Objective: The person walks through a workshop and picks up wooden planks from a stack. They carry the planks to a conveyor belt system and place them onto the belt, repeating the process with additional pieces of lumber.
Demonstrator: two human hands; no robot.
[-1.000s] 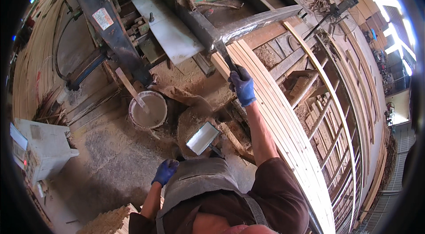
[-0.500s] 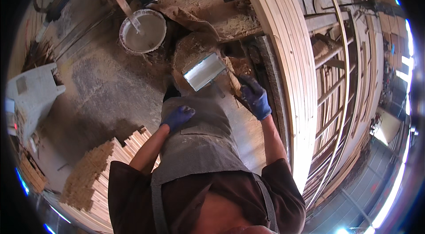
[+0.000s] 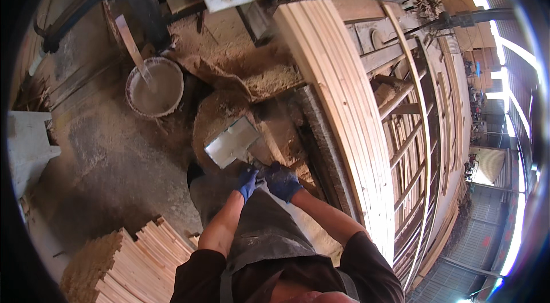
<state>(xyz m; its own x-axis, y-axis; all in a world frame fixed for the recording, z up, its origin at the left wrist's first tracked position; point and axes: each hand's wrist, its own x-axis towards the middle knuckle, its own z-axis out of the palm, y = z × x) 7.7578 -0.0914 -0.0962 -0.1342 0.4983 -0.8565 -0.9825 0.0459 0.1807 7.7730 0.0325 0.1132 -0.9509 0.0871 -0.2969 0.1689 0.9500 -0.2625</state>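
Observation:
My two hands, in blue gloves, are close together in front of my apron. My left hand [image 3: 248,181] has its fingers curled; what they close on, if anything, is too small to make out. My right hand [image 3: 282,181] is beside it, fingers bent around something dark and hidden. Just beyond them is a shallow rectangular tray [image 3: 229,142], pale and shiny inside with a thin greenish rim. It sits tilted over a round, dust-covered surface [image 3: 207,114], its near corner close to my fingertips. Whether the hands touch it I cannot tell.
A bucket [image 3: 172,99] of greyish liquid with a flat wooden stick [image 3: 130,45] in it stands at the far left. Long planks [image 3: 338,97] lie stacked on my right, beside a wooden rack [image 3: 408,148]. Cut timber strips [image 3: 143,263] are piled at the near left.
My left hand has moved right and my right hand left and nearer, so they now meet by the tray's near corner. The whole view has shifted, with surroundings lower and further left.

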